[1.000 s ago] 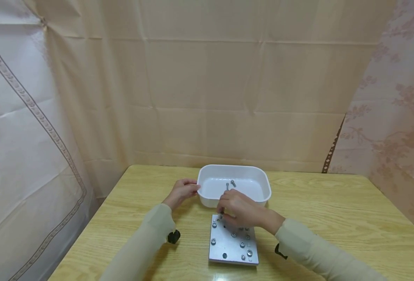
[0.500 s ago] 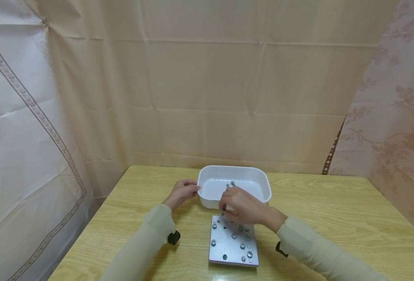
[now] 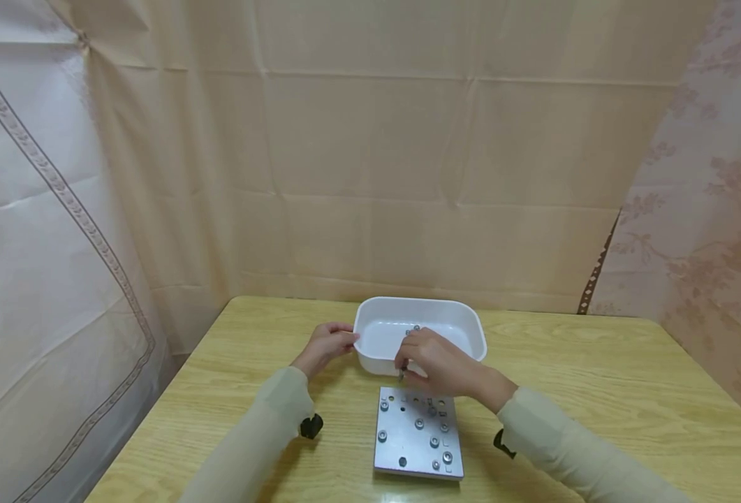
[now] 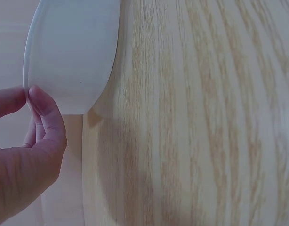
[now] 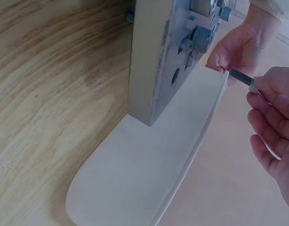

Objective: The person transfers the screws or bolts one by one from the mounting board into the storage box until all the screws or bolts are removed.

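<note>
My left hand (image 3: pixel 327 345) pinches the rim of a white plastic tub (image 3: pixel 376 365) at its left end; in the left wrist view, thumb and fingers meet on the tub's edge. My right hand (image 3: pixel 436 363) is over the tub's near edge. It pinches a bolt (image 5: pixel 242 79) by the head, threaded shank pointing away from the fingers in the right wrist view. Just below that hand lies a metal plate (image 3: pixel 401 443), fitted with several socket-head bolts (image 3: pixel 434 442) and showing some bare holes. Loose bolts (image 3: pixel 417 327) lie in the tub, partly hidden by the right hand.
The wooden table (image 3: pixel 565 405) carries both the plate and the tub. A beige curtain (image 3: pixel 370 175) hangs behind its far edge, with patterned cloth (image 3: pixel 709 209) on the right and pale cloth (image 3: pixel 49 244) on the left.
My right hand has lifted the bolt off the plate's far left corner and moved slightly away toward the tub, uncovering holes there. The left hand keeps its grip on the rim.
</note>
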A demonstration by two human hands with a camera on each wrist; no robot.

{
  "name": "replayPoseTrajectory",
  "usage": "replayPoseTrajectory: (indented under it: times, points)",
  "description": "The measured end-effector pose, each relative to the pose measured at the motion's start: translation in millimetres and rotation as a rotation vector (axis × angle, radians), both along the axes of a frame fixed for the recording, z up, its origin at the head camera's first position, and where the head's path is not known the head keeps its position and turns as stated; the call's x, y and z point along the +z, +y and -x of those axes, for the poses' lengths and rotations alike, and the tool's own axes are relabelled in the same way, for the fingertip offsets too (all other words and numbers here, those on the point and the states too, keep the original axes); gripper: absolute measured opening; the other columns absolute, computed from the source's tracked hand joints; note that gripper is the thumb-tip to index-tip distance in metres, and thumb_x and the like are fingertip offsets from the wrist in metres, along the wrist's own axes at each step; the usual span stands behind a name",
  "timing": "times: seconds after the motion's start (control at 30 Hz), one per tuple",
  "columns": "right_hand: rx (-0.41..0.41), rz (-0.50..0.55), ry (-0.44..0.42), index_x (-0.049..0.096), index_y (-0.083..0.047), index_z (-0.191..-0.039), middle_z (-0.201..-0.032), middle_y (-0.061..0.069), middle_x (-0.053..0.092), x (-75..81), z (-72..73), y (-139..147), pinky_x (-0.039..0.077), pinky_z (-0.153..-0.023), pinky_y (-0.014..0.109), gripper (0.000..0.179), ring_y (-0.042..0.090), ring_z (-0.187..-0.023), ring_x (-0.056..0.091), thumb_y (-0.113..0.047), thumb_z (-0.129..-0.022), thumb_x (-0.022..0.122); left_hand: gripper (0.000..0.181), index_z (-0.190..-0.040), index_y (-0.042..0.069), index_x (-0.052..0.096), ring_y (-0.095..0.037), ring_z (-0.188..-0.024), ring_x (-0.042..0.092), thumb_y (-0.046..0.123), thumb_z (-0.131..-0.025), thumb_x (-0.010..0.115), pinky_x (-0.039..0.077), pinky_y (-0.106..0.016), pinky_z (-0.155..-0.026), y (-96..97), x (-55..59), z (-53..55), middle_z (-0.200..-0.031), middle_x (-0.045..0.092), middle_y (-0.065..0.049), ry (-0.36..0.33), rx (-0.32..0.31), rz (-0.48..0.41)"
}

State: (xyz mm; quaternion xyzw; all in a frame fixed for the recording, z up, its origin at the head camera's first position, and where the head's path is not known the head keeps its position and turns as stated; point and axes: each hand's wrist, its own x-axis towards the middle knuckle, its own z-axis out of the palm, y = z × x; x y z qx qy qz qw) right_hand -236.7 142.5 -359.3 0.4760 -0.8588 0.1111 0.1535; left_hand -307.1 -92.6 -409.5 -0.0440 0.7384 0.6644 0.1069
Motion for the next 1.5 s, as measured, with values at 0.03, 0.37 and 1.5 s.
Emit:
replayPoseTrajectory:
  times: [0.03,0.37,1.5]
  points:
    - [-0.002,-0.001,0.001,0.070,-0.016,-0.089,-0.087,-0.008,0.067,0.3,0.6,0.1,0.051,-0.085,0.028,0.012,0.006,-0.084,0.058,-0.012,-0.079,0.075,0.033,-0.117,-0.008,0.058,-0.012,-0.075,0.060,0.007,-0.088,0.066,0.058,-0.031,-0.082,-0.1,0.5,-0.4,-0.098,0.063,-0.012,-0.002,0.000,0.001]
    - [-0.014,0.006,-0.020,0.070,-0.014,-0.090,-0.085,-0.005,0.068,6.5,3.8,1.3,0.050,-0.082,0.030,0.012,0.013,-0.081,0.061,-0.011,-0.079,0.074,0.032,-0.115,-0.008,0.059,-0.011,-0.072,0.059,0.006,-0.088,0.066,0.058,-0.027,-0.076,-1.4,-0.6,0.5,-0.095,0.063,-0.010,0.005,0.003,-0.008]
    - [-0.010,-0.012,-0.034,0.071,-0.007,-0.089,-0.083,0.000,0.068,18.6,38.5,5.6,0.053,-0.074,0.028,0.008,0.017,-0.079,0.064,-0.008,-0.080,0.072,0.030,-0.113,-0.009,0.059,-0.011,-0.071,0.058,0.004,-0.087,0.066,0.056,-0.024,-0.073,-0.2,-2.0,-0.2,-0.093,0.061,-0.009,0.013,0.006,-0.036]
